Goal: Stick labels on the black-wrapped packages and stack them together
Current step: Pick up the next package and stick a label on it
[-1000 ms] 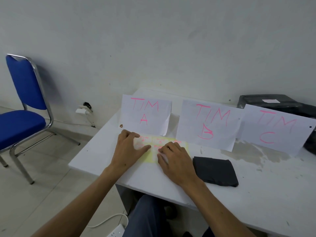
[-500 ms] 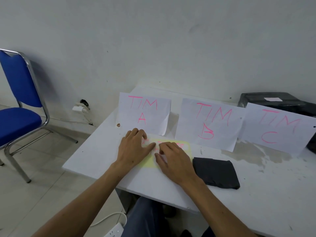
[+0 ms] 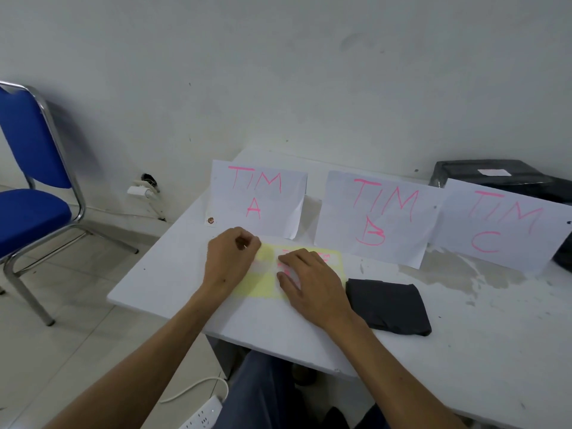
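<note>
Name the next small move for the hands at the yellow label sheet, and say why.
Probably lift the label clear and carry it to the black package. The left hand is curled at the yellow label sheet, apparently pinching a label, while the right hand lies flat on the sheet; the package shows no label.

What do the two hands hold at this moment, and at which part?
The left hand seems to pinch a label at the upper left corner of the yellow label sheet. The right hand holds nothing; it presses flat on the sheet.
</note>
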